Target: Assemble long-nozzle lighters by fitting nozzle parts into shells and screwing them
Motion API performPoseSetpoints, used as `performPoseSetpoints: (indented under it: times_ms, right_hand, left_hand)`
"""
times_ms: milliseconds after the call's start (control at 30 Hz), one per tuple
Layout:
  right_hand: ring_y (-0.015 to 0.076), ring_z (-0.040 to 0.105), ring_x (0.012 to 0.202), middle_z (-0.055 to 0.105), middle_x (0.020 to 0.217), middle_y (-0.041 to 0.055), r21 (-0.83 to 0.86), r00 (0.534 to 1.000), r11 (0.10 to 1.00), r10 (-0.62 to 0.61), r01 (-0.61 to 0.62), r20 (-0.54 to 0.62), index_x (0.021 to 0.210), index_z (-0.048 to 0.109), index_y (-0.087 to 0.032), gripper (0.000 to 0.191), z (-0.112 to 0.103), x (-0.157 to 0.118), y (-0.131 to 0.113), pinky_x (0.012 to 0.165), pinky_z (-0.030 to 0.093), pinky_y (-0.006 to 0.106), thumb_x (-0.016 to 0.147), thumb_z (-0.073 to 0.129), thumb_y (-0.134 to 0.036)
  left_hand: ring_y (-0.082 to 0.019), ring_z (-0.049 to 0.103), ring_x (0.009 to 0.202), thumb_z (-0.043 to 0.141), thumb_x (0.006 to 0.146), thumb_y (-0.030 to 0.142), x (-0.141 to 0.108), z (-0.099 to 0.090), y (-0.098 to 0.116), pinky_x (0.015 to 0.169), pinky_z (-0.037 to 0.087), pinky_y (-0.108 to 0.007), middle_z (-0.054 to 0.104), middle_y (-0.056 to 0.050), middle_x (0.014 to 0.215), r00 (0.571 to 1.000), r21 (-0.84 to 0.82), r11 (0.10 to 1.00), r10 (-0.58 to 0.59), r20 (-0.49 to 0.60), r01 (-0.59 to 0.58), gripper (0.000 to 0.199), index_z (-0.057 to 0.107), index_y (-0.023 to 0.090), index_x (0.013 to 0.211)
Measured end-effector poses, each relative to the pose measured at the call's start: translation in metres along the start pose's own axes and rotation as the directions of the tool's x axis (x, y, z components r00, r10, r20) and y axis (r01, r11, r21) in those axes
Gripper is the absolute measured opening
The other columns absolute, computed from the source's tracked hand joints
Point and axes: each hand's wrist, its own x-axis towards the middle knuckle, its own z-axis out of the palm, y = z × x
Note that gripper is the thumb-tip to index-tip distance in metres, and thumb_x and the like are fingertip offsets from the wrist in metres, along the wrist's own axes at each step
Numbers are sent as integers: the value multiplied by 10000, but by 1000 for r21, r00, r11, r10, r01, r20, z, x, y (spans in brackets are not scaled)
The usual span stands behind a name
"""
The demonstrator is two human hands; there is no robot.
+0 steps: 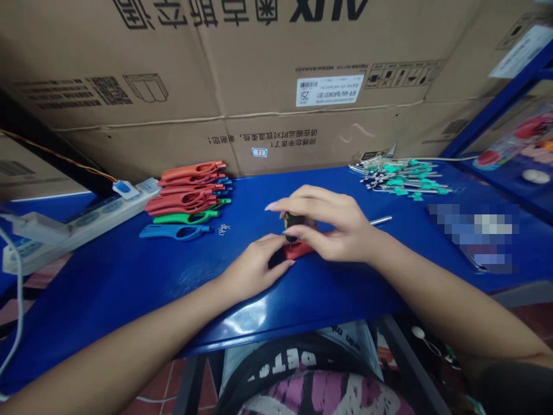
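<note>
On the blue table, my left hand (pixel 259 266) pinches the end of a red lighter body (pixel 298 250) between thumb and fingers. My right hand (pixel 332 225) grips a short black-and-yellow screwdriver (pixel 294 223), held upright with its tip down at the red body. A metal tube (pixel 381 220) sticks out to the right behind my right hand; whether it joins the red body is hidden. Several small screws (pixel 223 229) lie to the left of my hands. Beside them is a pile of lighter casings in red (pixel 181 202), green (pixel 186 217) and blue (pixel 176 231).
A heap of metal rods with teal parts (pixel 404 176) lies at the back right. At the left runs a white power strip (pixel 86 222) with plugs and cables. Cardboard (pixel 259 69) walls off the back. A blurred flat item (pixel 475 236) lies at the right.
</note>
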Motion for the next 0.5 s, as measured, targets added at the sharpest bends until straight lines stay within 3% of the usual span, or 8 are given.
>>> performPoseSetpoints:
  times_ms: [100,167,233,300,367,400,433,500]
  right_hand:
    - [164,655,871,699,1017,68,-70,1000,997,29,-30,-8,1217,647,-204,337,2,-2,1,702,537,260,933,654,-385]
    - [171,656,937,677,1112,76,86,990,987,130,-135,63,1330,565,-226,370,5,-4,1,704,551,262,978,577,-338]
    - [143,660,860,657,1106,59,288,961,917,259,-275,92,1391,491,-240,420,7,-4,3,662,557,246,981,559,-300]
    - [108,625,701,640,957,9,390,916,849,400,-358,-29,1323,529,-231,456,7,-2,10,607,541,233,905,682,-335]
    - [101,575,647,598,827,-24,396,801,828,524,-397,-291,1135,622,-214,393,3,-2,23,599,515,232,823,767,-404]
    - [103,555,646,579,776,-27,391,704,823,560,-412,-436,1011,651,-206,310,-1,-3,32,607,501,232,837,740,-447]
    - [101,535,637,558,736,-28,406,579,808,589,-427,-563,900,651,-201,285,-6,-6,42,606,481,228,882,670,-485]
    - [93,486,596,514,656,-36,443,347,764,621,-469,-703,709,578,-192,378,-21,-16,64,586,433,217,922,594,-504]
  left_hand:
    - [-227,683,969,633,925,213,0,0,2,884,553,-371,712,-68,1067,1000,8,1000,-2,-2,2,220,606,192,1142]
    - [-223,679,969,626,922,200,1,-1,6,884,551,-363,711,-67,1050,999,22,999,-28,20,27,199,609,187,1120]
    - [-224,671,1019,621,908,165,1,-3,10,917,543,-364,707,-70,1094,998,44,998,-53,42,52,235,602,189,1140]
    - [-231,651,1110,613,888,128,2,-8,13,978,526,-377,690,-79,1197,995,80,994,-77,64,72,356,567,200,1233]
    - [-242,640,1156,604,870,113,2,-15,13,1009,518,-393,675,-88,1255,988,136,984,-125,89,112,454,530,207,1308]
    - [-250,645,1150,602,860,112,2,-18,12,1004,523,-401,678,-92,1251,982,172,975,-159,102,140,474,530,208,1318]
    - [-260,650,1147,604,849,115,2,-22,11,998,528,-410,678,-98,1249,977,211,964,-188,105,163,480,539,206,1316]
    - [-282,644,1165,602,830,114,4,-30,7,1005,523,-430,674,-106,1265,973,278,944,-210,98,176,472,567,200,1292]
